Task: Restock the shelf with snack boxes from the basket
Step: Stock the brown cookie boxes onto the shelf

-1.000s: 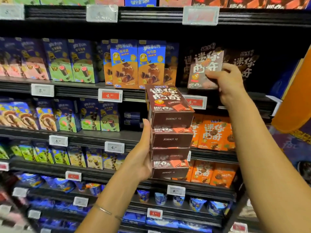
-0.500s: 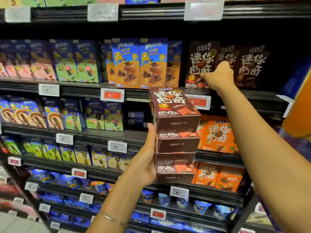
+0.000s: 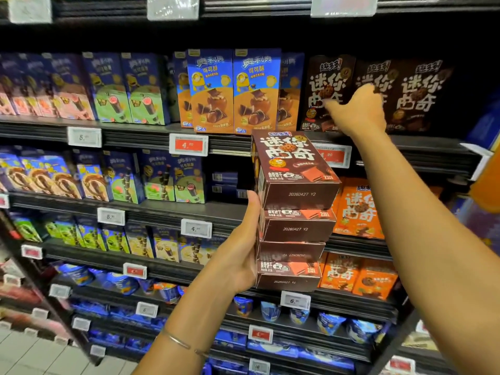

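The dark brown snack box (image 3: 328, 85) that was tilted in mid-air a second ago now stands upright on the black metal shelf (image 3: 422, 150), at the left end of a row of matching boxes. The right hand (image 3: 357, 110) has followed it in. Its thumb lies across the front of the box and its fingers reach toward the gap beside the next box. They are blurred and partly hidden, so I cannot tell whether they still pinch the box or only push it.

The left hand (image 3: 238, 255) holds a stack of four brown cardboard snack boxes (image 3: 295, 226) below and in front of that shelf. Its thumb is pressed up the stack's left side and its palm is wrapped round the lower boxes. A thin metal bracelet (image 3: 176, 341) circles that wrist. Tall blue and orange boxes (image 3: 232, 90) stand just left of the dark row, and bright orange boxes (image 3: 357, 212) fill the shelf below, behind the stack.
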